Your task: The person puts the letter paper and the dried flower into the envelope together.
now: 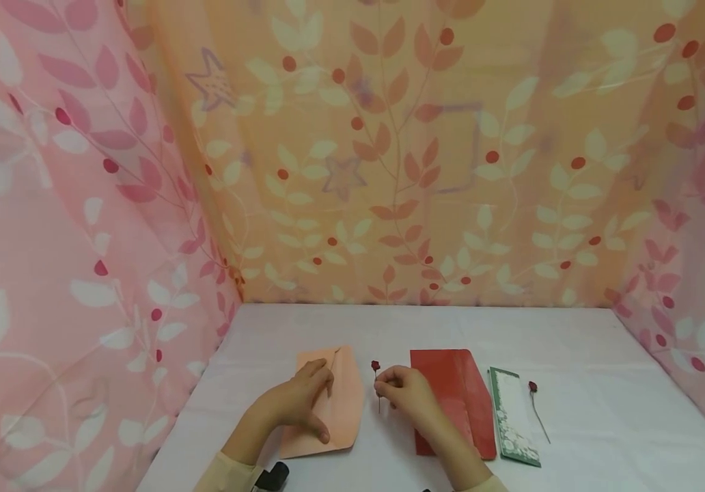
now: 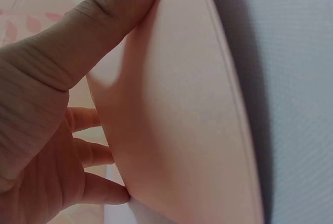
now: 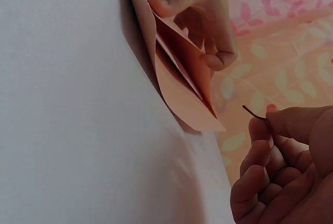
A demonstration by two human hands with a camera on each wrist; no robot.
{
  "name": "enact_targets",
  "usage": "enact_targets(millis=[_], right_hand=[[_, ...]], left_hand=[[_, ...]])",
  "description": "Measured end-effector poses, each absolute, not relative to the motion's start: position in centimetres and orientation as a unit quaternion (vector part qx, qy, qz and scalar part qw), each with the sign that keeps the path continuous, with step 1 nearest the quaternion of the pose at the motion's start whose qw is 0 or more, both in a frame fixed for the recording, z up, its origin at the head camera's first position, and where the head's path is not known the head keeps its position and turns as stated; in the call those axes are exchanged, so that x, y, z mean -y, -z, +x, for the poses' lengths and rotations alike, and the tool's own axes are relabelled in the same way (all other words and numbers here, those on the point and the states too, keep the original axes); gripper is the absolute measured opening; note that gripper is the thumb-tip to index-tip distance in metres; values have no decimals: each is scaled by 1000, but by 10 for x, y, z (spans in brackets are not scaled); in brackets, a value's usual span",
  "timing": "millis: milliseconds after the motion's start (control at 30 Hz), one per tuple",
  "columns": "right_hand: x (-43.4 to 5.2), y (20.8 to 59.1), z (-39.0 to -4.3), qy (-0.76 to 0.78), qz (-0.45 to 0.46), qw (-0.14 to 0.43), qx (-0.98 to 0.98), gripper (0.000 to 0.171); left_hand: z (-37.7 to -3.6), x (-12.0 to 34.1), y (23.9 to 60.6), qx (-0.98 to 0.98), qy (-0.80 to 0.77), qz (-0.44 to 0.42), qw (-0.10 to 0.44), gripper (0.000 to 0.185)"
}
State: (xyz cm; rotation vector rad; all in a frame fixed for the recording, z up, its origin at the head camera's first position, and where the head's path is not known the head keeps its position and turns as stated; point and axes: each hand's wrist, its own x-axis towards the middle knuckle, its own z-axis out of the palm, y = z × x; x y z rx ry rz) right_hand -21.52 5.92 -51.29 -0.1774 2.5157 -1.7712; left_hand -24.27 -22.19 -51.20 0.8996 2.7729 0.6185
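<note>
While the left hand (image 1: pixel 294 403) holds the peach envelope (image 1: pixel 343 410) on the white table (image 1: pixel 604 410), the right hand (image 1: pixel 404 391) brings a small wired rose (image 1: pixel 376 366) up beside it. Left hand: thumb curled over the envelope's upper layer and the other fingers tucked behind it, so the paper is pinched and its mouth lifted. The right wrist view shows the gap between the two layers (image 3: pixel 179 57) standing open. Right hand: fingers curled, thumb and forefinger pinching the thin stem, whose bent wire end (image 3: pixel 252 112) pokes out above the knuckles. From the head view the dark red bud stands just right of the envelope's pointed flap, apart from the paper.

Judged step: the rose is gripped and held next to the open envelope; nothing is inside the pocket yet as far as these views show.

Next move, as I read it, calls for turning the stem in line with the opening and sliding it between the layers without snagging the hooked wire tip on the paper edge. The left hand's pinch needs to hold the mouth wide.

Also on the table: a red envelope (image 1: pixel 451 396) under the right wrist, a green-bordered card (image 1: pixel 514 427) just beside it, and a second wired rose (image 1: pixel 537 403) near the card.
</note>
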Motion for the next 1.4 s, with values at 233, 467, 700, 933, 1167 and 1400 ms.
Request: enact_targets(millis=[233,467,700,933,1167,1400], right_hand=[[-53,515,-215,581,-45,53,-811,10],[-45,517,-217,604,-22,61,-795,11],[-32,520,-220,645,-14,92,-758,18],[-15,521,-220,665,-15,109,-739,17],[-8,524,-220,695,-23,109,-711,19],[0,533,-226,699,-25,111,-706,19]], left_hand=[[-243,221,515,-928,-203,305,75,81],[-242,219,511,-928,-203,304,78,82],[-244,218,512,-928,-202,301,81,81],[-245,222,514,-930,-199,299,79,81],[-246,222,513,-932,-190,299,75,84],[-246,223,514,-930,-192,304,72,87]])
